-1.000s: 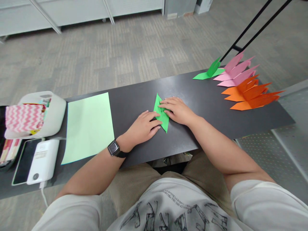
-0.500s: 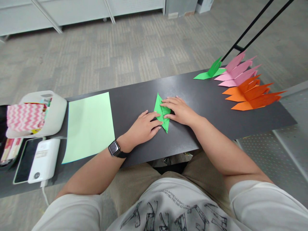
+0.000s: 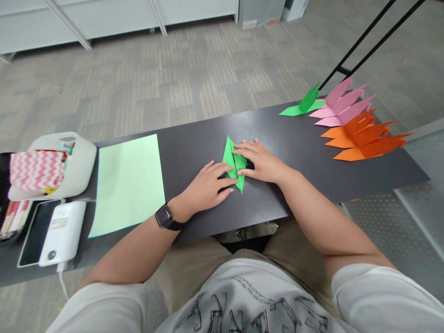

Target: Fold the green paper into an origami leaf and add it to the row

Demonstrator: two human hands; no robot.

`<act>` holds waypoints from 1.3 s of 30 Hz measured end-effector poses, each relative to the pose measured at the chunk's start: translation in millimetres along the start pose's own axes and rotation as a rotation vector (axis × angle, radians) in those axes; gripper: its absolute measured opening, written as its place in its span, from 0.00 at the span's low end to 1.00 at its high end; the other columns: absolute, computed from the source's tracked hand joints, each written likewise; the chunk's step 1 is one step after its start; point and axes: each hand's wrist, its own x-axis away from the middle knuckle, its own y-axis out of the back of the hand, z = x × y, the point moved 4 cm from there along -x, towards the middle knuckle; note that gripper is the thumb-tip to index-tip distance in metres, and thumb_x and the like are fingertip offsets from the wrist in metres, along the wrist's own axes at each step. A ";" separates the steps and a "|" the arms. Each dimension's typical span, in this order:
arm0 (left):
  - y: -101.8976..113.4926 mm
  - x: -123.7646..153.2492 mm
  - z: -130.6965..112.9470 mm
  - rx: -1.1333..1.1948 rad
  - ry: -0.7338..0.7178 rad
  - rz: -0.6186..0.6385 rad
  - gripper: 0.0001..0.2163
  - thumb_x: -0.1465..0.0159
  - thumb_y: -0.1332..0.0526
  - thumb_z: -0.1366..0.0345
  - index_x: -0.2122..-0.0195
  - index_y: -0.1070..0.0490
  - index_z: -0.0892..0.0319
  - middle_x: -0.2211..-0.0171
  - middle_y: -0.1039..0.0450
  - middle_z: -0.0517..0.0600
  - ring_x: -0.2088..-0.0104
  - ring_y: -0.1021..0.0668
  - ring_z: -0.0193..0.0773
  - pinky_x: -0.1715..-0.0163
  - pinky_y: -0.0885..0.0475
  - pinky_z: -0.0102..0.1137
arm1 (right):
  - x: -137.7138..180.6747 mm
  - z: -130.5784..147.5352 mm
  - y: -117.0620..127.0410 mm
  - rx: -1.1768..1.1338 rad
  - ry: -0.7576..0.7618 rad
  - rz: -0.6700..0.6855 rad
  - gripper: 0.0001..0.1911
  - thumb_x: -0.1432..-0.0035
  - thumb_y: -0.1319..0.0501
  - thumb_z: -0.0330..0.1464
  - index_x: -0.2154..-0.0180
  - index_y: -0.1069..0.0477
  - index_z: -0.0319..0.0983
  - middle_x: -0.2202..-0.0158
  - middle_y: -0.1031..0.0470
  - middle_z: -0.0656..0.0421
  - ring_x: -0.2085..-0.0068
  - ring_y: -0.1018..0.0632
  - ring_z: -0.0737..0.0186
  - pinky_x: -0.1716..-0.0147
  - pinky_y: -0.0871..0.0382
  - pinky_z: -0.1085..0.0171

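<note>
Head view: green folded paper (image 3: pixel 227 156), apparently at a creasing step

Nearest, the paper's lower part is covered by the left hand (image 3: pixel 205 187), its fingers loosely spread and laid flat, with nothing gripped. On the dark tabletop (image 3: pixel 194 143), the paper is kept between both hands, its points turned near and far. Its right flap is touched by the right hand (image 3: pixel 262 162), thumb and fingers parted; whether an edge is pinched cannot be told. Flap edges, it is judged, need to be aligned along the centre slit and pressed firmly. Farther off, at right, green (image 3: pixel 307 102), pink (image 3: pixel 342 104) and orange paper figures (image 3: pixel 374 147) are ranged together
</note>
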 end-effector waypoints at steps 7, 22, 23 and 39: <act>-1.2 -1.7 3.9 0.030 0.022 0.006 0.15 0.22 0.42 0.59 0.41 0.19 0.49 0.33 0.26 0.53 0.29 0.28 0.52 0.26 0.40 0.60 | -0.8 -1.0 -0.9 0.004 -0.025 0.033 0.38 0.38 0.26 0.42 0.29 0.31 0.49 0.26 0.32 0.51 0.23 0.37 0.38 0.24 0.54 0.27; 0.5 -1.9 -6.9 0.000 -0.069 0.006 0.16 0.23 0.39 0.58 0.39 0.21 0.56 0.37 0.24 0.57 0.36 0.23 0.50 0.25 0.38 0.56 | -1.9 -5.6 -1.1 -0.018 -0.029 0.042 0.41 0.41 0.23 0.41 0.29 0.31 0.51 0.26 0.32 0.52 0.23 0.37 0.39 0.24 0.55 0.28; 0.5 -1.7 -7.1 -0.003 -0.068 0.007 0.16 0.23 0.39 0.57 0.39 0.21 0.56 0.37 0.24 0.57 0.36 0.23 0.51 0.25 0.38 0.55 | -1.7 -5.8 -0.6 -0.021 -0.029 0.040 0.41 0.41 0.23 0.41 0.29 0.31 0.51 0.26 0.31 0.52 0.23 0.37 0.39 0.24 0.55 0.27; -4.7 -17.8 4.4 0.016 0.049 -0.039 0.18 0.20 0.48 0.59 0.36 0.25 0.55 0.31 0.28 0.57 0.32 0.27 0.49 0.26 0.41 0.55 | -0.3 -7.1 9.3 0.002 -0.065 0.019 0.32 0.41 0.24 0.40 0.36 0.24 0.48 0.29 0.28 0.51 0.25 0.33 0.40 0.25 0.49 0.29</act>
